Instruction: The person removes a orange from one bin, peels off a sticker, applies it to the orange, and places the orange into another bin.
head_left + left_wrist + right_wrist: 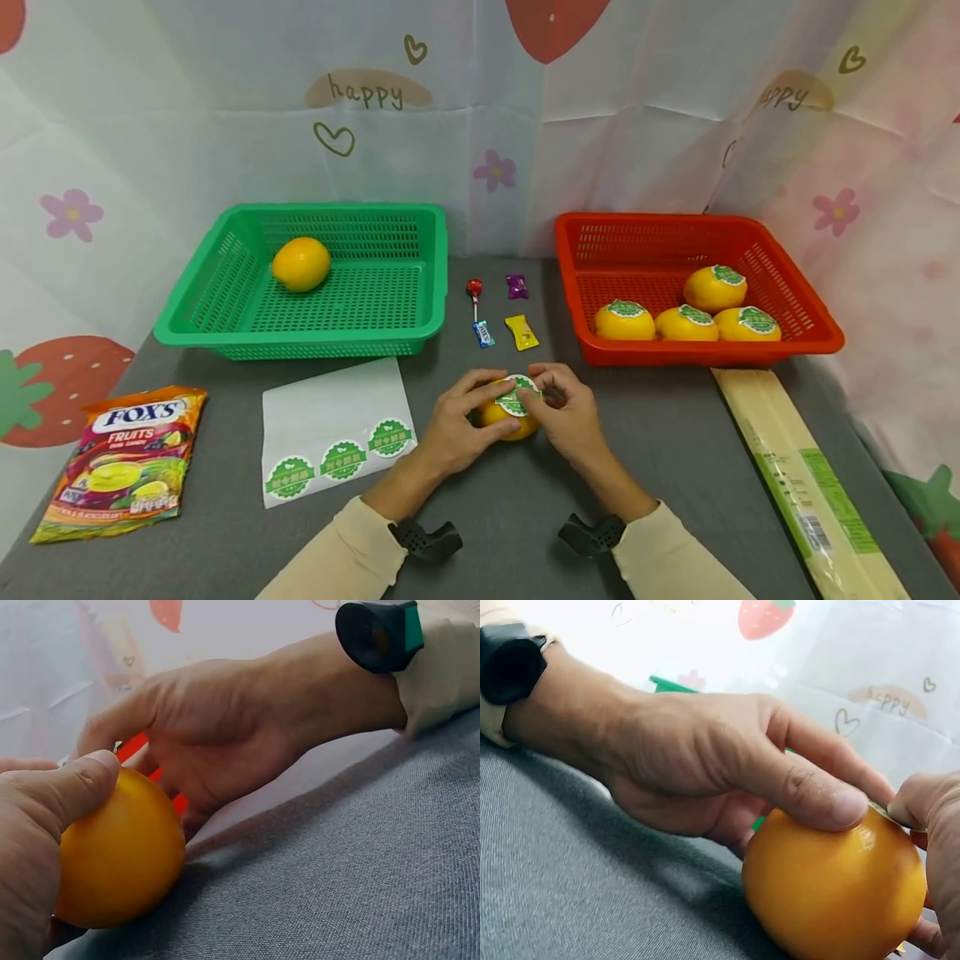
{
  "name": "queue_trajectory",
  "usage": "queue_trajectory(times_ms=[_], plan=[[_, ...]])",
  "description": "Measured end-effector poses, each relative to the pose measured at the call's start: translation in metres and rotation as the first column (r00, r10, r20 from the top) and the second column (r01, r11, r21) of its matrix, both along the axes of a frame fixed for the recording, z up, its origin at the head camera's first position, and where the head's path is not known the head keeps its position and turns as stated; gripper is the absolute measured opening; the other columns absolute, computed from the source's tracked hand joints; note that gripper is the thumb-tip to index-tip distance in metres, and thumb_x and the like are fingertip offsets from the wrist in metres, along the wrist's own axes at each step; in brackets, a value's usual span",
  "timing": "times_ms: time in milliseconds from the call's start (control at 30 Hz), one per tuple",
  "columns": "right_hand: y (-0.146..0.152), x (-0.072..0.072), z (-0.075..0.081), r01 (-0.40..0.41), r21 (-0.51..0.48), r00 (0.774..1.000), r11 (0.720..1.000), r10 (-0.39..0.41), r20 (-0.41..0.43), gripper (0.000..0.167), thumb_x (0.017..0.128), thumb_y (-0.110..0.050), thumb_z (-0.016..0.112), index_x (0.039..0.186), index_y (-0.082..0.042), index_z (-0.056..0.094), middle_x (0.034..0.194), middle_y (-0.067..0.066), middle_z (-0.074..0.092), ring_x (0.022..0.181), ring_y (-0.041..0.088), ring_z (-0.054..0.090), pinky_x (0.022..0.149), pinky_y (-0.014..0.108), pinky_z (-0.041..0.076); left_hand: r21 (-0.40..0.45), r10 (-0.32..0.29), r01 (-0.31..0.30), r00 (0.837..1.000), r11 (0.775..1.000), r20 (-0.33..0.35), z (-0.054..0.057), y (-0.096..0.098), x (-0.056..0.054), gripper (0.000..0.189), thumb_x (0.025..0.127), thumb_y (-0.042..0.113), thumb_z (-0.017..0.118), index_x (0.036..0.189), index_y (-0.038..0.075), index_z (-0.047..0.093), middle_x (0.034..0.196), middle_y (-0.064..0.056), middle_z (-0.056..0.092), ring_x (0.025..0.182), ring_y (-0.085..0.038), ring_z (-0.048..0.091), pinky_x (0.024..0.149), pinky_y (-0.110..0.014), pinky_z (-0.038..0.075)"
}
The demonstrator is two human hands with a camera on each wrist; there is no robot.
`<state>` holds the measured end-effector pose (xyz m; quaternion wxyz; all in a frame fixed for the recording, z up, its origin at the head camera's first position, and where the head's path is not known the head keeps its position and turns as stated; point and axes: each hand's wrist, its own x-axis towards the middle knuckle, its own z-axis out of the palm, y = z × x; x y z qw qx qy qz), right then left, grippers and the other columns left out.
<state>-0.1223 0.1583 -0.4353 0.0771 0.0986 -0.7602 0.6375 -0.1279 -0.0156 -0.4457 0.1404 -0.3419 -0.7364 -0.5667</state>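
In the head view, an orange [519, 429] sits on the grey table between both hands, a round green-and-white sticker [513, 405] on its top. My left hand [459, 423] grips the fruit from the left, its thumb low on the near side and its index fingertip on the sticker. From the right, my right hand [572, 415] pinches the sticker's edge, thumb over it and other fingers bent behind. Both wrist views show the smooth side of the orange [832, 889]. The left thumb [844, 806] presses on its upper side; the sticker is mostly hidden there.
A green basket [300, 340] at back left holds one plain orange. Several stickered oranges lie in the red basket [817, 337]. A sticker sheet [322, 408], a candy bag [123, 467], a few small sweets [521, 332] and a long pale packet [813, 492] surround the hands.
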Motion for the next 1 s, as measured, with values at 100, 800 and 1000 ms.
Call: queue_trajectory(times_ms=[100, 800, 1000], plan=[[-0.002, 0.001, 0.001, 0.025, 0.07, 0.999, 0.997, -0.023, -0.031, 0.018, 0.085, 0.0, 0.07, 0.094, 0.006, 0.056, 0.115, 0.022, 0.056, 0.1, 0.035, 0.06, 0.083, 0.048, 0.05, 0.004, 0.01, -0.01, 1.0, 1.0, -0.001, -0.003, 0.0, -0.002, 0.044, 0.069, -0.012, 0.08, 0.111, -0.014, 0.065, 0.114, -0.029, 0.057, 0.104, -0.044, 0.056, 0.094, -0.039, 0.045], [0.014, -0.012, -0.018, 0.029, 0.108, 0.979, 0.994, -0.007, -0.203, 0.022, 0.091, 0.006, 0.061, 0.111, 0.011, 0.067, 0.123, 0.027, 0.058, 0.116, 0.041, 0.053, 0.096, 0.022, 0.04, 0.098, -0.047, 0.033, 0.987, 0.995, 0.153, -0.024, -0.004, -0.014, 0.048, 0.075, -0.013, 0.075, 0.121, -0.012, 0.06, 0.123, -0.027, 0.055, 0.113, -0.039, 0.054, 0.095, -0.034, 0.044], [0.014, -0.016, -0.041, 0.034, 0.21, 0.918, 0.977, 0.053, -0.394, 0.028, 0.087, 0.003, 0.068, 0.115, 0.0, 0.07, 0.128, 0.016, 0.058, 0.115, 0.03, 0.055, 0.093, 0.044, 0.045, 0.078, -0.014, 0.007, 0.996, 0.997, 0.087, -0.011, -0.003, -0.006, 0.04, 0.077, -0.014, 0.073, 0.115, -0.015, 0.062, 0.118, -0.03, 0.056, 0.109, -0.045, 0.054, 0.094, -0.028, 0.044]])
